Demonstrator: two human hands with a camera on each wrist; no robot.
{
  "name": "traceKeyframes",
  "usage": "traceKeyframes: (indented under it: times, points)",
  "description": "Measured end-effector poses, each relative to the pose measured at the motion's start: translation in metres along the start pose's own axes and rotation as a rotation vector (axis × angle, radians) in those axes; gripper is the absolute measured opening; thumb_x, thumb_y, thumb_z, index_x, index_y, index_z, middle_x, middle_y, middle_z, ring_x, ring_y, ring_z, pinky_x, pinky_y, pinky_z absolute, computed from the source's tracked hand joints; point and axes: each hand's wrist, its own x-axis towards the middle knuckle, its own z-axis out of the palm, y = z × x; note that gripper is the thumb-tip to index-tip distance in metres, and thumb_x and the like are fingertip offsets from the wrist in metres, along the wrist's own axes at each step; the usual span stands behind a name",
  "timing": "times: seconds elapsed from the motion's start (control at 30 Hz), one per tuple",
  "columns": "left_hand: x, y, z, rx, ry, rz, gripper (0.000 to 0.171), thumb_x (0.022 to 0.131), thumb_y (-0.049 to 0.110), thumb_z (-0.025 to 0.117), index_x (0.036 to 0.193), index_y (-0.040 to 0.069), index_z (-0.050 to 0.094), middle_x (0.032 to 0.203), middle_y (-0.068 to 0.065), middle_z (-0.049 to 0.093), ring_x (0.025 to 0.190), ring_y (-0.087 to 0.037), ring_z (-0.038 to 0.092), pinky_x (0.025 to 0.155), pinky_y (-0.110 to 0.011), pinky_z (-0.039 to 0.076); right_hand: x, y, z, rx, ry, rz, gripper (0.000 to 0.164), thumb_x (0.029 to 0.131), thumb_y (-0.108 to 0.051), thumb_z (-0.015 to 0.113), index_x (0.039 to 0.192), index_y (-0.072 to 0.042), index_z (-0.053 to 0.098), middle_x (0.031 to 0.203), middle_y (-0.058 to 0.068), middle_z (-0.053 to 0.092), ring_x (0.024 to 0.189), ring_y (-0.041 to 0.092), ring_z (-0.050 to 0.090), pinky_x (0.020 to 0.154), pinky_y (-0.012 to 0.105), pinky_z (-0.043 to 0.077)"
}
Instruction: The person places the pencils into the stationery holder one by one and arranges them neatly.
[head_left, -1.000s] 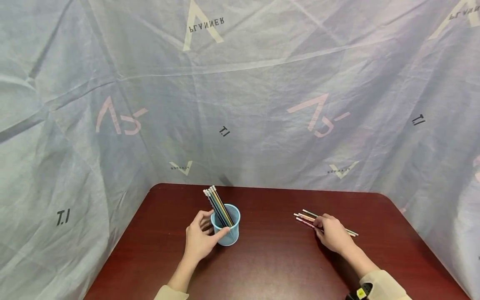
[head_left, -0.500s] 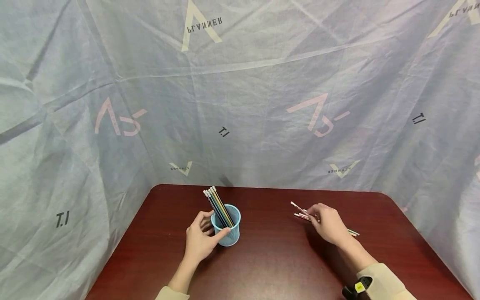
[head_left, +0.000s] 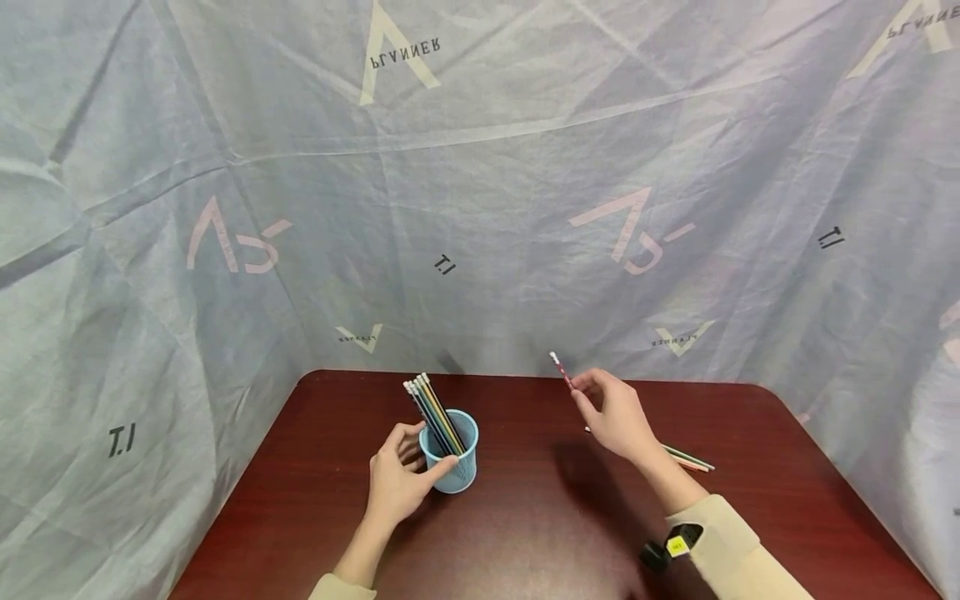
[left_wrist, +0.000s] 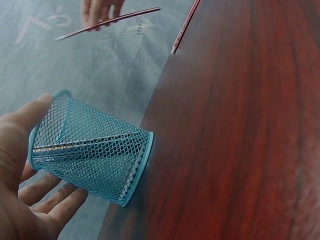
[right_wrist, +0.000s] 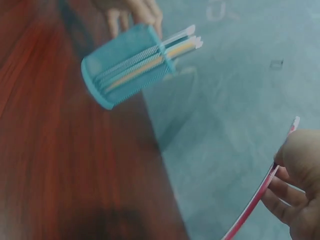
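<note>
A light blue mesh pencil cup (head_left: 454,468) stands on the table, with several pencils (head_left: 437,414) leaning in it, white eraser ends up. Thumb and fingers of my left hand (head_left: 400,477) grip the cup near its rim; the left wrist view shows them around the mesh wall. My right hand (head_left: 613,414) is raised above the table to the right of the cup. It pinches a red pencil (right_wrist: 257,195) between thumb and fingers, white eraser end up in the head view. Behind the right forearm lie several more pencils (head_left: 688,459), partly hidden.
The dark red wooden table (head_left: 517,533) has rounded far corners. A grey printed cloth (head_left: 495,208) hangs behind it and along both sides. On the right wrist sits a black device with a yellow label (head_left: 678,546).
My right hand has picked the red pencil off the loose pile, lifted it and carried it left towards the cup. The left hand and the cup have stayed in place.
</note>
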Motion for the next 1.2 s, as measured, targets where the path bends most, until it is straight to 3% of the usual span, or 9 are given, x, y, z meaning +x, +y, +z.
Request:
traceKeyframes:
  times: [0.13,0.37,0.5,0.7,0.9,1.2]
  points:
    - [0.0,0.0,0.0,-0.003,-0.002,-0.002,0.062,0.072,0.022,0.101,0.122,0.01,0.067,0.122,-0.01,0.08,0.11,-0.029,0.079,0.09,-0.042,0.067,0.011,-0.025,0.004,0.093,0.001,-0.013,0.011,0.098,-0.004,0.074,0.107,-0.01,0.072,0.093,0.0,0.075,0.081,0.012,0.069,0.073,0.033,0.06]
    - [0.001,0.0,0.0,-0.015,-0.004,-0.003,0.062,0.072,0.021,0.101,0.123,0.009,0.068,0.121,-0.01,0.08,0.11,-0.029,0.079,0.09,-0.041,0.067,0.028,-0.064,0.016,0.29,0.025,-0.046,0.01,0.1,-0.002,0.07,0.109,-0.006,0.068,0.093,0.006,0.073,0.086,0.02,0.072,0.074,0.026,0.062]
    - [0.001,-0.001,0.0,-0.02,-0.006,-0.003,0.062,0.072,0.021,0.101,0.123,0.009,0.068,0.12,-0.012,0.08,0.11,-0.03,0.079,0.09,-0.043,0.067,0.035,-0.079,0.025,0.415,0.01,-0.058,0.008,0.102,-0.003,0.068,0.11,-0.004,0.065,0.095,0.011,0.074,0.086,0.028,0.073,0.073,0.025,0.062]
    - [0.001,0.001,-0.002,-0.018,-0.008,-0.014,0.062,0.072,0.021,0.101,0.123,0.009,0.068,0.121,-0.013,0.08,0.111,-0.031,0.078,0.09,-0.045,0.067,0.039,-0.097,0.041,0.534,-0.013,-0.072,0.009,0.102,0.0,0.067,0.11,-0.003,0.063,0.098,0.015,0.074,0.088,0.029,0.074,0.074,0.024,0.062]
    - [0.002,-0.002,-0.003,-0.02,-0.009,0.005,0.061,0.074,0.023,0.1,0.125,0.01,0.068,0.122,-0.015,0.079,0.112,-0.034,0.078,0.09,-0.05,0.066,0.042,-0.11,0.063,0.587,-0.063,-0.114,0.009,0.102,-0.001,0.068,0.109,-0.003,0.063,0.098,0.016,0.075,0.087,0.03,0.075,0.077,0.028,0.065]
    - [0.001,-0.001,-0.002,0.014,-0.011,0.011,0.061,0.075,0.02,0.1,0.125,0.008,0.067,0.121,-0.013,0.08,0.11,-0.032,0.079,0.088,-0.048,0.067,0.039,-0.112,0.093,0.494,-0.206,-0.108,0.008,0.103,-0.006,0.07,0.11,-0.007,0.065,0.101,0.01,0.075,0.089,0.019,0.075,0.078,0.032,0.066]
